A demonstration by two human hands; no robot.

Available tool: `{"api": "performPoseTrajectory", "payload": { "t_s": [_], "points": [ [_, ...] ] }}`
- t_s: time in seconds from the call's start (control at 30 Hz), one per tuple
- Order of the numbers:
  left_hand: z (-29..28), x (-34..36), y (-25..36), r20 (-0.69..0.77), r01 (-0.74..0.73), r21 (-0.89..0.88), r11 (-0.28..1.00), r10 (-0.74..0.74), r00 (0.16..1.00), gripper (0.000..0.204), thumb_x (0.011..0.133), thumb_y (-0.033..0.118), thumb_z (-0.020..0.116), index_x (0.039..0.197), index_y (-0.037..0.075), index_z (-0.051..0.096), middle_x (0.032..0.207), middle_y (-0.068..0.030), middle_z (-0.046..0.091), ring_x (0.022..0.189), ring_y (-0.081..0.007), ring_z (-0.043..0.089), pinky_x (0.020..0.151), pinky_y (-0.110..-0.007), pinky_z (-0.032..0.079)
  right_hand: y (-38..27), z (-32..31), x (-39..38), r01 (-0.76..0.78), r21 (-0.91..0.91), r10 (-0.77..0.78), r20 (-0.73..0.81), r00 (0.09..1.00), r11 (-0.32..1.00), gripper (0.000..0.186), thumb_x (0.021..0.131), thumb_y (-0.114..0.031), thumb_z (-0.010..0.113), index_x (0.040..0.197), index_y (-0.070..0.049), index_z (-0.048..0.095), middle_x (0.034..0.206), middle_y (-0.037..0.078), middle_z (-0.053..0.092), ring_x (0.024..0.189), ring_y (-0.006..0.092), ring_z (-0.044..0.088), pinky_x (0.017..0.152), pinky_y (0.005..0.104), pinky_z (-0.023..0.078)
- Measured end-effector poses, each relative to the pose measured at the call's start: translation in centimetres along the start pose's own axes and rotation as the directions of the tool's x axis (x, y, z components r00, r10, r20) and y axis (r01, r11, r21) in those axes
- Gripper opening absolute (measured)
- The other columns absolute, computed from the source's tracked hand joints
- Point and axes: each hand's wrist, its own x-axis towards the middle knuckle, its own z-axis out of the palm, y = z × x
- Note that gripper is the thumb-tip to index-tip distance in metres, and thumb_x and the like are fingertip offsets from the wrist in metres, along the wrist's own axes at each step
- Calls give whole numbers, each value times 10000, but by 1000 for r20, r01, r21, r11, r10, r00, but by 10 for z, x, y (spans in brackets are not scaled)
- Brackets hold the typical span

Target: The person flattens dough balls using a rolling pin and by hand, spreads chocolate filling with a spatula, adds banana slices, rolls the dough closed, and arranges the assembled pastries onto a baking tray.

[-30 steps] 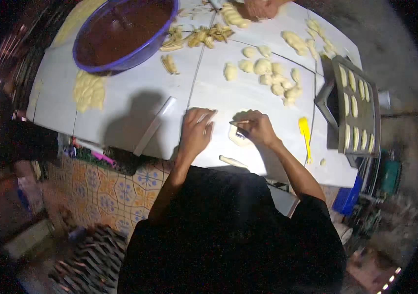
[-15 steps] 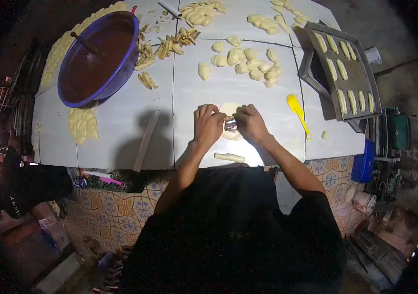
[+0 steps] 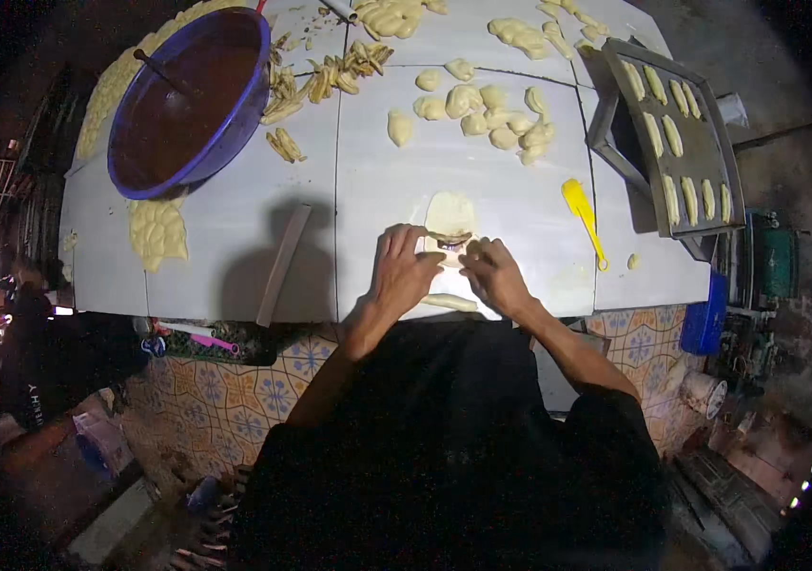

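Observation:
A flat oval of pale dough (image 3: pixel 450 209) lies on the white table in front of me. Across its nearer half sit a strip of banana (image 3: pixel 450 237) and a dark brown filling. My left hand (image 3: pixel 403 268) pinches the dough's near left edge, thumb toward the middle. On the other side, my right hand (image 3: pixel 498 276) has its fingers bent and closed on the near right edge. Exactly how the dough sits between the fingertips is partly hidden. Just nearer to me, by the table edge, rests a rolled stick of dough (image 3: pixel 450 302).
Several dough lumps (image 3: pixel 463 99) lie farther off. Left stands a blue basin (image 3: pixel 198 171) of brown mixture, with peeled bananas (image 3: pixel 334 78) beside it. A flat strip (image 3: pixel 284 265) lies left; a yellow scraper (image 3: pixel 578 202) and a raised metal tray (image 3: pixel 699 157) of dough sticks stand right.
Both hands have come nearer to me, from the dough's middle to its near edge. The banana strip and filling now show more openly.

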Motion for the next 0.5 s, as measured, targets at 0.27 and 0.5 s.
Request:
{"api": "performPoseTrajectory", "payload": {
  "t_s": [0.27,0.5],
  "points": [
    [22,33,-9,-224,202,-102,974,-221,949,74,801,42,680,842,81,726,1010,-89,599,1036,-306,520,902,-445,393,6,-2,46,-274,295,319,-114,941,915,185,847,-26,621,1012,-19,704,884,171,650,891,346,615,771,427,510],
    [10,25,-4,-64,143,49,989,-140,988,309,729,84,681,1029,40,742,1086,-148,562,1110,-331,472,968,-489,354,9,0,29,-182,71,181,26,983,981,325,803,-35,660,1119,41,666,1233,235,538,1060,378,556,950,424,495]
  ]
}}
